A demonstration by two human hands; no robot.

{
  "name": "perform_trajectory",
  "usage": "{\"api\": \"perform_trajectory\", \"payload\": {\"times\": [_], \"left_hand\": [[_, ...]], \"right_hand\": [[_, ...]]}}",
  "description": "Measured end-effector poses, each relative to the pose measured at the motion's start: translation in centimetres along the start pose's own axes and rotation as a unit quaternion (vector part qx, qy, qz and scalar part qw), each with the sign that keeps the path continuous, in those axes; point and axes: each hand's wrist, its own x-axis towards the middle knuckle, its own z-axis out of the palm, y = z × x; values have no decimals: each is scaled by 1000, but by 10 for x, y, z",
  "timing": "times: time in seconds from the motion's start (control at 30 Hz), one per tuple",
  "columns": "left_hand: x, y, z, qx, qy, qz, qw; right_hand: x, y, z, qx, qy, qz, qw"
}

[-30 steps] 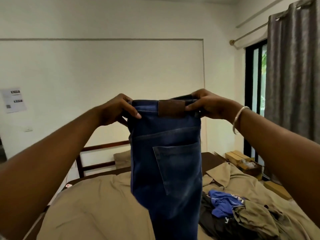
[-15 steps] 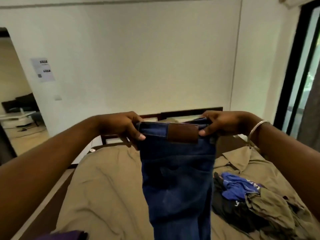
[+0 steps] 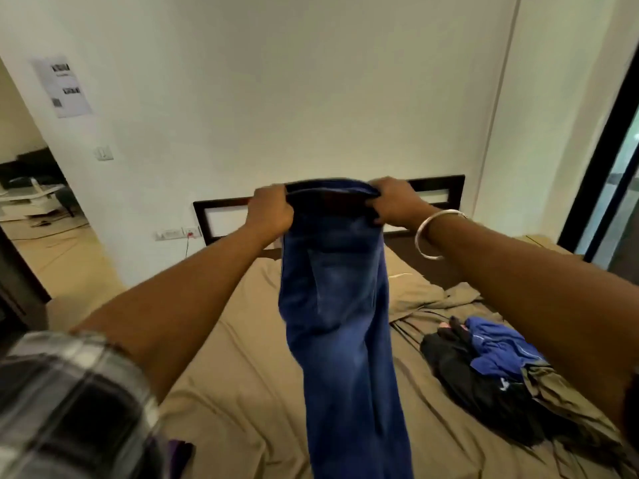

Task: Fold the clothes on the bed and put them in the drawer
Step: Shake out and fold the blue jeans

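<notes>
A pair of blue jeans [image 3: 340, 326] hangs lengthwise in front of me over the bed [image 3: 238, 375], its legs together and reaching down past the frame's lower edge. My left hand [image 3: 271, 212] grips the left end of the waistband. My right hand [image 3: 392, 200], with a silver bangle on the wrist, grips the right end. Both arms are stretched out toward the headboard. On the right side of the bed lies a heap of clothes [image 3: 498, 371]: a blue garment on top of black and olive ones.
The dark wooden headboard [image 3: 437, 188] stands against the white wall. A doorway [image 3: 38, 209] opens at the left onto another room. A glass door [image 3: 619, 188] is at the right. Something purple [image 3: 178, 452] peeks in at the bed's near left edge.
My arms have stretched forward and the jeans have swung away toward the headboard. The waistband patch no longer faces me. The view has tipped downward onto the bed.
</notes>
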Motion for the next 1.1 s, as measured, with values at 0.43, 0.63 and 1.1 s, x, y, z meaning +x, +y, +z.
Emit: {"api": "perform_trajectory", "payload": {"times": [0.43,0.63,1.1], "left_hand": [[6,3,-49,-286,222,131,923],[-146,-43,31,-303,98,153,936],[-583,-158,248,58,-366,19,929]], "right_hand": [[7,-37,-50,189,144,-138,961],[-121,20,33,143,24,-148,978],[-495,192,359,178,-379,26,908]]}}
